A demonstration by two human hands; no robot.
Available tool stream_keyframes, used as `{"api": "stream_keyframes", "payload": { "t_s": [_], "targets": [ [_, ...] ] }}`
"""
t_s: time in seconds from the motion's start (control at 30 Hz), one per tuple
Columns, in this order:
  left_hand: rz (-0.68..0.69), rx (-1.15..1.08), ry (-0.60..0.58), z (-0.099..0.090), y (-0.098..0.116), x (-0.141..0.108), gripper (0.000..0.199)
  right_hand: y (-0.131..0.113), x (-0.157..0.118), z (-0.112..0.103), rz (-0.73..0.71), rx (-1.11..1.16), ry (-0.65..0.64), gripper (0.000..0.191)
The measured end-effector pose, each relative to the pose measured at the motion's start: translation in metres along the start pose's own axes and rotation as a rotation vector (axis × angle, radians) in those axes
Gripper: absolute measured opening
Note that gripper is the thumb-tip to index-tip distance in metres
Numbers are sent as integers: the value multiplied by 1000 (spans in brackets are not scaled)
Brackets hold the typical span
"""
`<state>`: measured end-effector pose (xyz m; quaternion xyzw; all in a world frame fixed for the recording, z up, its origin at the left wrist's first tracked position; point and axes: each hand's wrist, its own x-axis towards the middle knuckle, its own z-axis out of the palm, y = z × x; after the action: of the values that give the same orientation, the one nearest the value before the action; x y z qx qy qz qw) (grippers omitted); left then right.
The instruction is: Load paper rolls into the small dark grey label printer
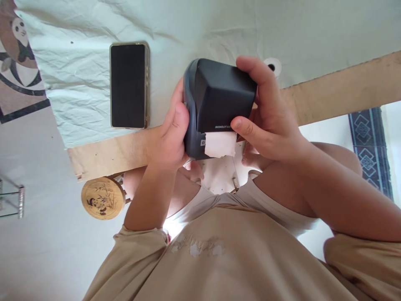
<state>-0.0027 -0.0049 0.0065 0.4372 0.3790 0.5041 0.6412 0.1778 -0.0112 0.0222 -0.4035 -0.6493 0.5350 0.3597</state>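
A dark label printer (227, 92) with a rounded cover is held up over the table's near edge, between both my hands. My left hand (173, 125) grips its left side, thumb along the edge and the other fingers partly hidden behind. On the right, my right hand (266, 113) wraps the cover, index finger at the top corner and thumb on the front near the printed lettering. A short strip of white paper (221, 144) with a ragged end sticks out of the slot below the cover.
A phone (128, 85) with a dark screen lies on the pale green cloth (175, 25) to the left. Behind my right hand sits a white paper roll (273, 67). The table's bare wooden edge (338, 88) runs across. A round wooden stool (102, 198) stands below at the left.
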Motion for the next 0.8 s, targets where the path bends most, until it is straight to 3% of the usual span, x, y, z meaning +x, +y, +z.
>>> {"api": "stream_keyframes", "payload": {
  "t_s": [0.13, 0.27, 0.6, 0.7, 0.8],
  "targets": [
    [-43, -146, -18, -1, 0, -2, 40, 1, 1, 3, 23, -44, 39, 70],
    [-114, -161, 32, -3, -4, -3, 56, -2, 0, 6, -35, -81, 67, 71],
    [-44, -218, 55, -7, -3, -4, 45, -11, -4, 6, -110, -223, 75, 71],
    [-47, -223, 69, -4, -3, -4, 48, -17, -6, 7, -124, -350, 190, 70],
    [-10, -223, 85, -3, -2, -3, 51, -24, -9, 8, -216, -448, 380, 55]
  ]
}}
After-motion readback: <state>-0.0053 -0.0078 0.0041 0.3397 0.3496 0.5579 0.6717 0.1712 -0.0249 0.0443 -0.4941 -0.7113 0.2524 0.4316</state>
